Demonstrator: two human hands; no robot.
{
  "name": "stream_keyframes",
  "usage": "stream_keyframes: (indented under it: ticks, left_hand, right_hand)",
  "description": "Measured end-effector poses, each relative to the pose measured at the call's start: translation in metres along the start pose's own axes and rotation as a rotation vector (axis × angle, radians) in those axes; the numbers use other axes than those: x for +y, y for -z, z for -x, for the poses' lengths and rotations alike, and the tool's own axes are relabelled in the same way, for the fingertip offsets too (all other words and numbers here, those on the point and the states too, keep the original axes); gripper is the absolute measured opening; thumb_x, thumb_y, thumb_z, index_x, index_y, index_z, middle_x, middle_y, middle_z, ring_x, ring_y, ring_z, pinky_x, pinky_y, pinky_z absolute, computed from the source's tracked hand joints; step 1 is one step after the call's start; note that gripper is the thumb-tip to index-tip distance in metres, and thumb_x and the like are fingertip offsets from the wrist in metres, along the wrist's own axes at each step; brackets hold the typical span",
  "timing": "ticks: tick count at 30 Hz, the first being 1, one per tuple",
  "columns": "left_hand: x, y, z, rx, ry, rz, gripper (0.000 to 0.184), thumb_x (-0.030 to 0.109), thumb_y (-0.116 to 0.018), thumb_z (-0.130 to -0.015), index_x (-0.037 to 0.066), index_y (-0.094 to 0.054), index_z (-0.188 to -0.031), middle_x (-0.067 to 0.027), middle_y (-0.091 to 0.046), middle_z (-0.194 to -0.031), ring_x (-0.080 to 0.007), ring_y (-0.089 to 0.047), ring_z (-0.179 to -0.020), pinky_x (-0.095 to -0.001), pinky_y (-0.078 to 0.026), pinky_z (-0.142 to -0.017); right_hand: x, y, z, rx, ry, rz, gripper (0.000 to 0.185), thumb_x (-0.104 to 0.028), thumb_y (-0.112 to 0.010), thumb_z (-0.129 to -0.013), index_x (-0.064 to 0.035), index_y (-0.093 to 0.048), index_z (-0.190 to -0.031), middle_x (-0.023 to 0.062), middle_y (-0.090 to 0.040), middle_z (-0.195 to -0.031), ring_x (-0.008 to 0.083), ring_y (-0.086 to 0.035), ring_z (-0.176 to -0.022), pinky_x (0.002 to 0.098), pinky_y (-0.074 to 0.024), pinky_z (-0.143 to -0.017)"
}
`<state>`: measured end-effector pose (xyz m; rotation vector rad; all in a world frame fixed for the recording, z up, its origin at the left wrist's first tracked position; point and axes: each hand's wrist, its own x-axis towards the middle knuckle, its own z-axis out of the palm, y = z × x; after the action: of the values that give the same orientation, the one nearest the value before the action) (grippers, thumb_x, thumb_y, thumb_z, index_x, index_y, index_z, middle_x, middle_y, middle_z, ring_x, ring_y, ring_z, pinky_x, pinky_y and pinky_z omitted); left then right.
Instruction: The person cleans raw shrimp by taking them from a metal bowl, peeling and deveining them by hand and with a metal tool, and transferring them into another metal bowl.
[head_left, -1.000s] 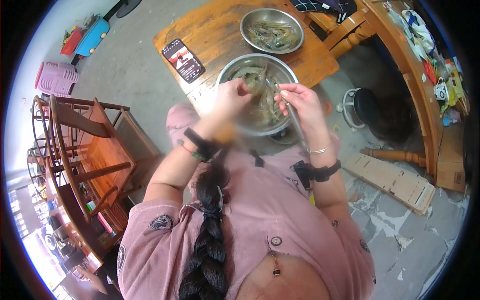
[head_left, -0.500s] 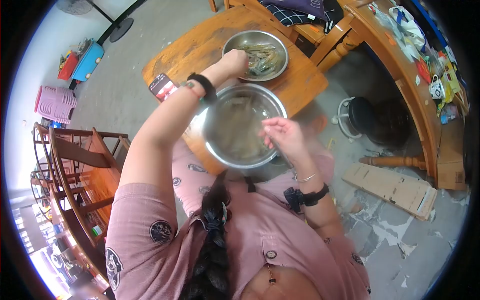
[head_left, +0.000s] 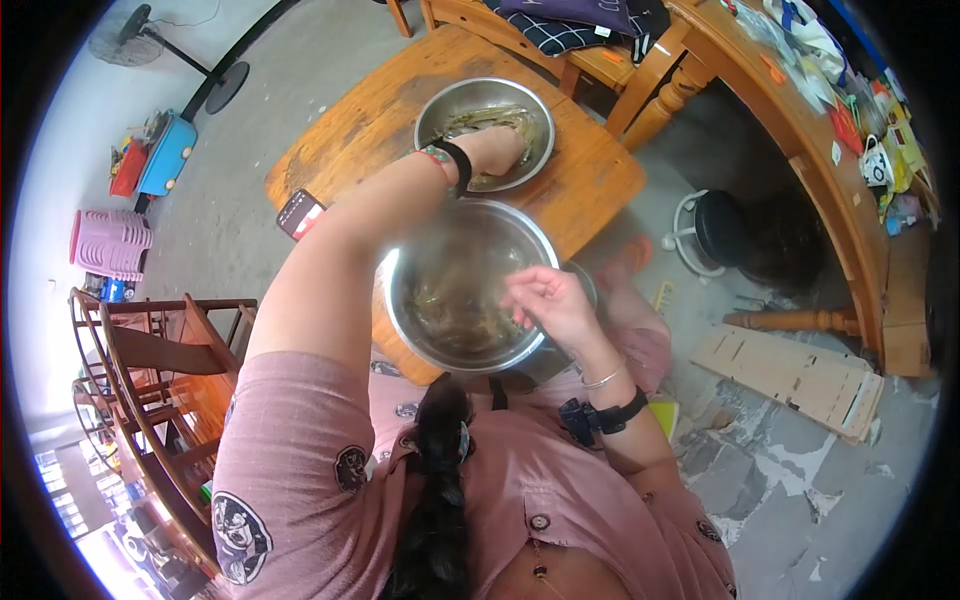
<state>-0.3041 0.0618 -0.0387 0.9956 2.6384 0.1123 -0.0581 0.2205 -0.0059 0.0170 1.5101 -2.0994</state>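
Note:
Over the far steel bowl (head_left: pixel 424 122), my left hand (head_left: pixel 497 150) reaches in among the shrimp (head_left: pixel 478 122); its fingertips are hidden. My right hand (head_left: pixel 548 302) hangs over the right side of the larger near bowl (head_left: pixel 395 322), its fingers drawn together in a pinch. Whatever those fingers hold is too small and blurred to make out. Blurred shrimp (head_left: pixel 455 318) lie inside the near bowl. Both bowls stand at the wooden table (head_left: pixel 340 115), the near one closest to my lap.
A phone (head_left: pixel 299 213) lies at the table's left edge, partly behind my left forearm. To the right are a black round stool (head_left: pixel 720 232) and a flat cardboard piece (head_left: pixel 790 378) on the floor. A wooden chair (head_left: pixel 180 360) stands left; a fan (head_left: pixel 228 88) is farther back.
My left hand has moved from the near bowl forward into the far bowl. My right hand stays by the near bowl, lower in view. The view has shifted, with the bowls now lower and farther left.

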Motion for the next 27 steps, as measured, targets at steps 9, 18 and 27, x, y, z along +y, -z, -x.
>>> stream_keyframes:
  ticks: [9, 18, 27]
  left_hand:
    - [0.017, 0.015, 0.007, 0.156, 0.096, -0.012, 0.021, 0.005, -0.063, -0.066, 0.007, -0.069, -0.085, -0.0183, -0.067, -0.089, -0.0364, -0.064, -0.087, -0.0414, -0.051, -0.073]
    - [0.002, 0.005, -0.013, -0.352, 0.095, -0.044, 0.016, 0.016, -0.067, -0.060, 0.001, -0.069, -0.065, -0.0145, -0.067, -0.068, -0.0285, -0.066, -0.066, -0.0378, -0.051, -0.059]
    - [-0.003, 0.043, 0.035, -0.298, 0.248, 0.776, 0.028, 0.006, -0.062, -0.073, 0.006, -0.065, -0.100, 0.0011, -0.051, -0.061, -0.0109, -0.047, -0.050, -0.0249, -0.039, -0.047]
  right_hand:
    - [0.003, 0.003, 0.006, 0.002, 0.016, 0.025, 0.017, -0.004, -0.055, -0.092, 0.0026, -0.059, -0.107, 0.0112, -0.067, -0.085, 0.0070, -0.057, -0.059, 0.0183, -0.0455, -0.050]
    - [-0.001, -0.001, 0.008, -0.004, -0.007, 0.014, 0.017, -0.004, -0.054, -0.092, 0.0020, -0.059, -0.107, 0.0102, -0.067, -0.085, 0.0072, -0.057, -0.060, 0.0190, -0.0458, -0.050]
    - [0.001, 0.006, 0.017, 0.012, 0.091, 0.004, 0.015, -0.006, -0.055, -0.092, 0.0014, -0.060, -0.105, 0.0096, -0.067, -0.083, 0.0075, -0.058, -0.060, 0.0185, -0.0465, -0.051]
